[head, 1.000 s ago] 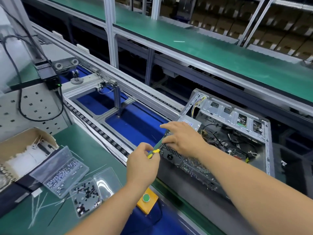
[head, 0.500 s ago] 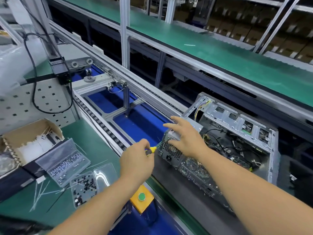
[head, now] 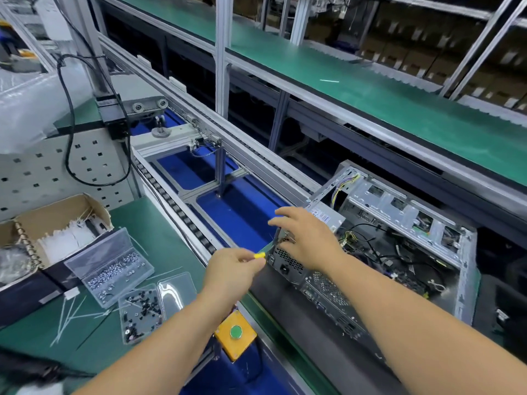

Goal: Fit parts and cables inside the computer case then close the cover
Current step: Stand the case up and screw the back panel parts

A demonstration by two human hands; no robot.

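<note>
Computer case (head: 399, 252): laid on its side on the conveyor line, cover off, the open interior turned upward; black cables and a circuit board are seen inside, and coloured wires at the far left corner.
Power supply (head: 328, 218): a grey metal box seated in the near left corner of the case, a label shown on its top.
Right hand (head: 308, 240): placed on the left end of the case beside the power supply, fingers spread and only slightly bent, pressed against the metal edge; nothing is gripped by it.
Left hand (head: 232, 270): fingers curled round a small screwdriver (head: 261, 254), of which only the yellow and green end is seen past the fingertips; the tip is pointed at the left rear corner of the case, just under the right hand. Whether the tip is touching a screw cannot be told.
Desk (head: 148, 223): covered by a green mat, to the left of the conveyor.
Screw boxes (head: 114, 269): two clear plastic boxes kept open on the desk, one filled with silver screws, the other with black ones.
Cardboard box (head: 57, 223): set at the desk's left edge, white cable ties held inside; a few loose ties are scattered on the mat.
Button box (head: 235, 333): yellow with a green push button, mounted at the desk's front edge below the left forearm.
</note>
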